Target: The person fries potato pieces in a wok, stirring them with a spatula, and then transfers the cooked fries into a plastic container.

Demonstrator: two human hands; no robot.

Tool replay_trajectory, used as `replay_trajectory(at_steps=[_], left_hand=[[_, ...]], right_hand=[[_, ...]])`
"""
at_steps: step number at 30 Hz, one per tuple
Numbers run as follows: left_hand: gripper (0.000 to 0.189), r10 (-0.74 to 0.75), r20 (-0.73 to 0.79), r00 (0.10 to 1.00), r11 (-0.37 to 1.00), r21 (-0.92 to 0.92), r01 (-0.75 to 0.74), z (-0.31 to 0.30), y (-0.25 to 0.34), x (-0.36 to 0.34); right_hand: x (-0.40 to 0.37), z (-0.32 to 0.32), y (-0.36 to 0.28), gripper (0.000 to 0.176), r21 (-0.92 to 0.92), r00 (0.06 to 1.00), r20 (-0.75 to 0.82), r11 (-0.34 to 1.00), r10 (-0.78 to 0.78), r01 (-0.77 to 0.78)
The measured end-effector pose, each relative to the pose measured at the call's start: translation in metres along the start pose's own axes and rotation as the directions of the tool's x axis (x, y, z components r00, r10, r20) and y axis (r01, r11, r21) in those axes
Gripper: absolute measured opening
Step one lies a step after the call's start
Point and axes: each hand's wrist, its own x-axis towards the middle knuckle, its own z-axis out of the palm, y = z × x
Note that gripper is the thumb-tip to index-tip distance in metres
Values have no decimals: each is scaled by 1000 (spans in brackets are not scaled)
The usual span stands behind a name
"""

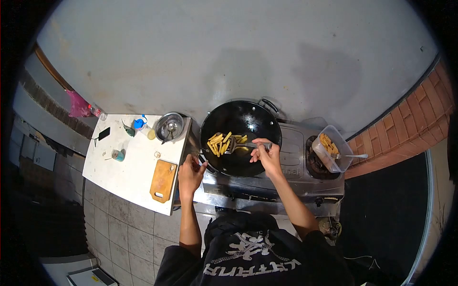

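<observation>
A large black wok (253,117) sits on the stove with a pile of yellow fries (218,144) on its left side. My right hand (266,156) is closed around the handle of a metal spatula (234,144), whose blade lies among the fries. At the wok's lower left rim, my left hand (191,172) has its fingers curled at the side handle (204,159). A small whitish patch shows by those fingertips; I cannot make out what it is.
A plastic container (341,161) of fried pieces with a fork stands on the right burner (312,159). On the white table (129,183) are a cutting board (163,181), a metal bowl (169,127), a phone (104,133) and a jar (118,155). A wall rises behind.
</observation>
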Motion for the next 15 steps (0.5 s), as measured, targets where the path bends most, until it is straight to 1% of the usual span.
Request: replay_trajectory(at_steps=[3,5,7,11,12,15], left_hand=[[36,-13,18,1000,1000,-24,14,-3,-1,-1],[36,-25,32,999,999,-36,27,-2,-3,0],[36,24,31,999,1000,-15,-23,0,-6,0],[35,0,48,999,1000,-31,2,-2,1,-2],[35,16,53,998,1000,-11,-16,0,-2,-2],[34,38,57,998,999,2,-38,4,-5,-1]], right_hand=[[-12,0,2,19,8,1000,18,1000,-24,24],[-17,-2,5,19,18,1000,26,1000,-14,14],[-26,-3,8,20,42,996,57,997,-66,63],[-43,-10,16,20,62,998,45,997,-38,35],[-46,-13,19,20,60,996,58,996,-68,64],[-54,-19,22,21,53,994,74,996,-75,71]])
